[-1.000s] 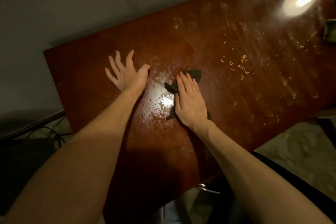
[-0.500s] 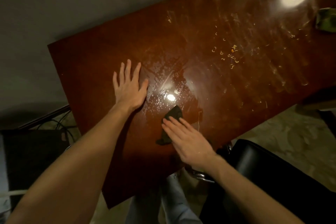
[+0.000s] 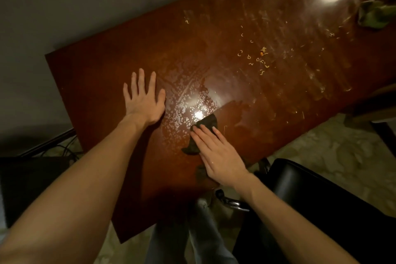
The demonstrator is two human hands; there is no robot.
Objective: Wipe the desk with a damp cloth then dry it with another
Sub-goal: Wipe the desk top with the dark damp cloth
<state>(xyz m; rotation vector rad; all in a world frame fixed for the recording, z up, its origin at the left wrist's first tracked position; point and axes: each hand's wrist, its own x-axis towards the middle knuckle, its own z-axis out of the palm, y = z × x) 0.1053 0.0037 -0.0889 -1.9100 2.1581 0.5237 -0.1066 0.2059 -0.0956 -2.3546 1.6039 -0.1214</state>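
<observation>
Reddish-brown polished wood, the desk (image 3: pixel 107 75) is gleaming, beaded with wet droplets (image 3: pixel 182 111) at its centre. A glossy black chair (image 3: pixel 310 199) is sitting at five o'clock. My left hand (image 3: pixel 144 100) is lying flat on the wood, fingers spread, at nine. My right hand (image 3: pixel 218 156) is pressing straight fingers onto the crumpled dark cloth (image 3: pixel 206 123) near the six o'clock edge. A rumpled green cloth (image 3: pixel 375 15) is lying at two, and curled pale crumbs (image 3: pixel 260 60) at one.

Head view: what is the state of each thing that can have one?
desk: partly wet with droplets, crumbs scattered farther right
dark cloth: crumpled, pressed under the right hand
green cloth: bunched, untouched at the far right
left hand: flat on the desk, fingers spread
right hand: flat on the dark cloth
</observation>
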